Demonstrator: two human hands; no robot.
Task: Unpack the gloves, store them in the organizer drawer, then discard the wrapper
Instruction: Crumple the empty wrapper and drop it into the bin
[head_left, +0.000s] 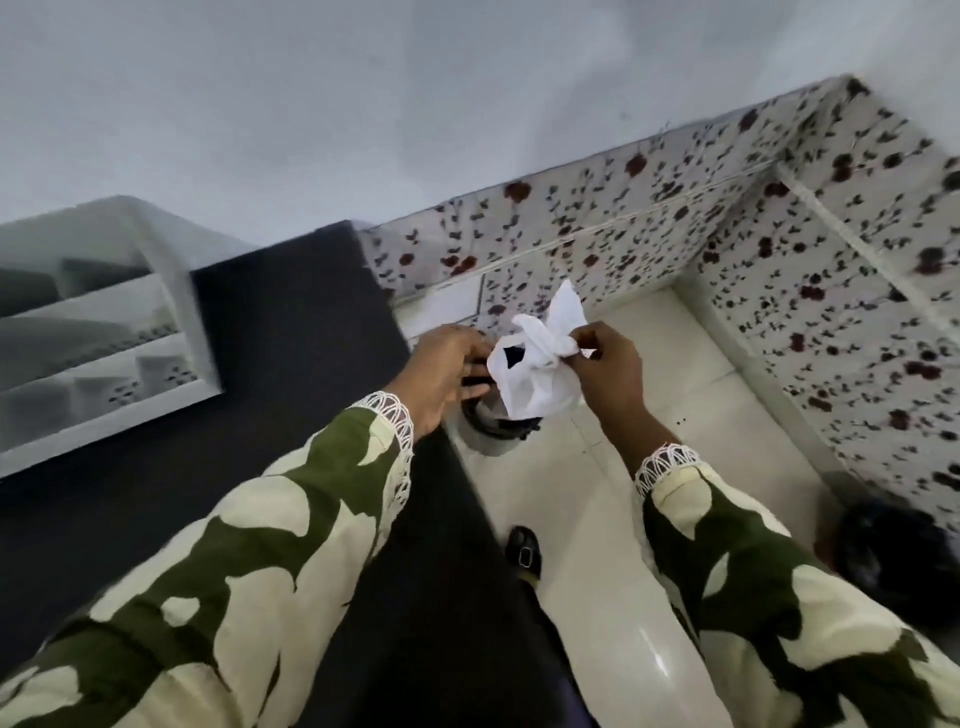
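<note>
While both arms reach out over the edge of the dark counter (291, 322), the right hand (608, 364) pinches the crumpled white wrapper (530, 369) at its gathered neck, fingers clamped on it. The wrapper hangs directly above a small bin (493, 436) standing on the pale tiled floor (675, 374). The left hand (447, 369) rests at the bin's rim; its finger state cannot be determined. A white organizer (104, 322) sits on the counter, well apart.
</note>
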